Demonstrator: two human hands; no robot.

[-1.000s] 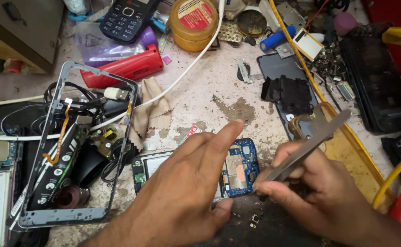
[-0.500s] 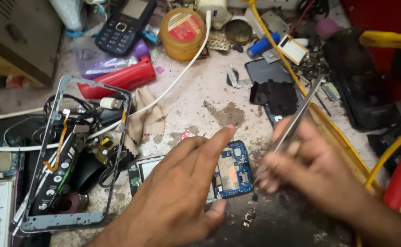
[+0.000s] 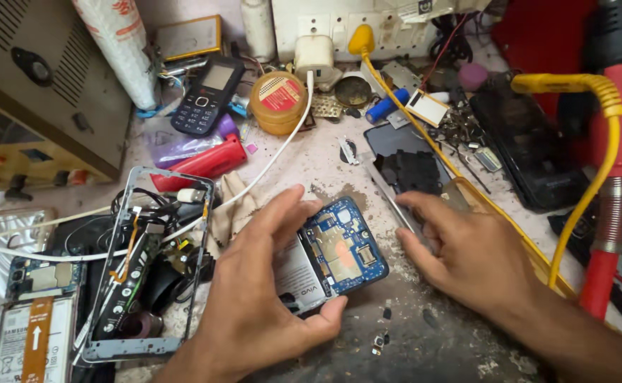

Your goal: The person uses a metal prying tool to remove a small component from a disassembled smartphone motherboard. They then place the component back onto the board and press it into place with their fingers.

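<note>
At the centre of the frame, my left hand [image 3: 254, 298] grips an opened phone with a bare blue circuit board [image 3: 339, 250], fingers clasped round its edges, on the stained worktop [image 3: 304, 159]. My right hand [image 3: 467, 255] pinches slim metal tweezers [image 3: 389, 190], just right of it.

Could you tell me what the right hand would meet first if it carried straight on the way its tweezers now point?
Probably the dark broken phone panel: the right hand aims its tweezers up and left, tips beside that panel. Depth is unclear.
</note>
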